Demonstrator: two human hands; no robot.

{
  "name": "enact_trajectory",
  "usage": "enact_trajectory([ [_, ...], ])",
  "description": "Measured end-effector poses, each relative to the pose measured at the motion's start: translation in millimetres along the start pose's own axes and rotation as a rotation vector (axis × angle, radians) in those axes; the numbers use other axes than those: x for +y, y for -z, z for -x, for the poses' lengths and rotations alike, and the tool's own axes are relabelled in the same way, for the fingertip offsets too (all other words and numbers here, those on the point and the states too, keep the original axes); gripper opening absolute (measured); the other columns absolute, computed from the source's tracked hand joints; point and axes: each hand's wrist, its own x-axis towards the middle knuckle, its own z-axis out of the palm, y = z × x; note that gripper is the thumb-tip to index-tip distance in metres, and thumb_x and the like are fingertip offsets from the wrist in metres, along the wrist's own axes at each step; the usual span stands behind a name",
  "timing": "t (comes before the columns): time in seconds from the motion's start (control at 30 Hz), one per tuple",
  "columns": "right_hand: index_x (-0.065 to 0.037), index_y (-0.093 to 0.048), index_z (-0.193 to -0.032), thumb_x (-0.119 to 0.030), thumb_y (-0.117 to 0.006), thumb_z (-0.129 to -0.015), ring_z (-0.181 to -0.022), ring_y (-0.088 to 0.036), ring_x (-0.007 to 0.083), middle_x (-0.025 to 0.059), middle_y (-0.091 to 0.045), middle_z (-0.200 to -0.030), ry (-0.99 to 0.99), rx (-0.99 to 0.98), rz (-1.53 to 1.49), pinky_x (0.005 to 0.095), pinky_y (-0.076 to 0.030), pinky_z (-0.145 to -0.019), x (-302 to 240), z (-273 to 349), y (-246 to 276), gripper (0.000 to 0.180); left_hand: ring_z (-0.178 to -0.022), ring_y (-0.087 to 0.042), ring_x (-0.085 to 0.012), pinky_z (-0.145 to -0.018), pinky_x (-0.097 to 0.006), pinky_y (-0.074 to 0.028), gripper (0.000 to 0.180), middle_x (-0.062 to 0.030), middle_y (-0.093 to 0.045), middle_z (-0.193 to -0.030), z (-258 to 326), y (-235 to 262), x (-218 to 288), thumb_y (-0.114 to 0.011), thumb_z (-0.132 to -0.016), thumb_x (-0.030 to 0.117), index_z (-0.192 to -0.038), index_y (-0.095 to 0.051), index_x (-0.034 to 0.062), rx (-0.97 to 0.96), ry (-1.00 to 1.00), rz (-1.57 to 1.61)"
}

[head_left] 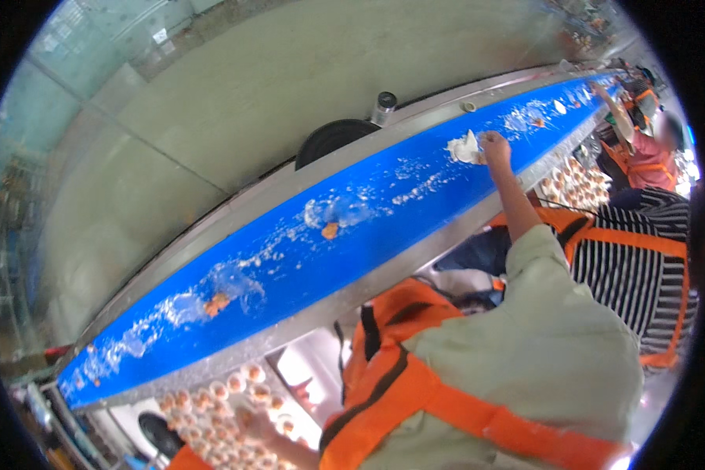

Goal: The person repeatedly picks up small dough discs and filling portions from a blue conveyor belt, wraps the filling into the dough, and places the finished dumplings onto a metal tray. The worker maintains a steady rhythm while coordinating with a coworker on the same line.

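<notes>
Right hand (495, 147) at crumpled white scrap (464, 149) over blue belt (345, 270), fingers curled, grip on scrap unclear. Left hand (251, 424), blurred, over round white cups (235, 382); cannot tell whether fingers grasp.

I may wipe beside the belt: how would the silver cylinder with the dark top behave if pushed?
The silver cylinder would likely tip under a high push, since it stands upright and looks taller than wide. Once down, its round wall would probably let it roll. Its weight is unclear: the contents are hidden.
</notes>
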Motion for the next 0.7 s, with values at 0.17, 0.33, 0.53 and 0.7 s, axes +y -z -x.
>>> enact_trajectory([
  [0.17,-0.005,-0.059,-0.077,-0.019,-0.059,-0.067,-0.061,-0.054,0.0202,0.0084,-0.057,-0.072,0.053,-0.304,0.184,0.0303,-0.042,-0.052,83,-45,3,0.017,-0.098,-0.046,-0.0226,-0.084,-0.038,-0.039,0.035,-0.0116,-0.049,-0.104,44,-46,35,-0.048,-0.080,0.016,-0.108,-0.044,-0.0037,0.317,0.392,0.140],
  [0.33,-0.004,-0.058,-0.076,-0.020,-0.060,-0.062,-0.076,-0.057,0.0253,0.0096,-0.060,-0.080,0.073,-0.536,0.037,0.0326,-0.044,-0.063,51,-21,5,0.022,-0.097,-0.046,-0.0226,-0.085,-0.039,-0.038,0.035,-0.0111,-0.050,-0.102,54,-97,50,-0.048,-0.080,0.018,-0.108,-0.044,-0.0025,0.320,0.499,0.233],
  [0.53,-0.003,-0.057,-0.090,-0.022,-0.064,-0.063,-0.078,-0.058,0.0225,0.0123,-0.060,-0.084,0.232,-0.396,-0.010,0.0301,-0.045,-0.068,28,-18,21,0.034,-0.096,-0.047,-0.0227,-0.086,-0.040,-0.037,0.035,-0.0105,-0.052,-0.099,77,-133,64,-0.049,-0.080,0.021,-0.107,-0.044,-0.0010,0.318,0.534,0.274],
  [0.7,0.001,-0.054,-0.098,-0.041,-0.065,-0.062,-0.088,-0.055,0.0289,0.0170,-0.056,-0.097,0.260,-0.376,0.407,0.0348,-0.043,-0.074,13,-46,10,0.056,-0.095,-0.047,-0.0228,-0.087,-0.041,-0.036,0.036,-0.0100,-0.053,-0.097,96,-142,71,-0.049,-0.080,0.023,-0.106,-0.044,0.0002,0.315,0.532,0.255],
])
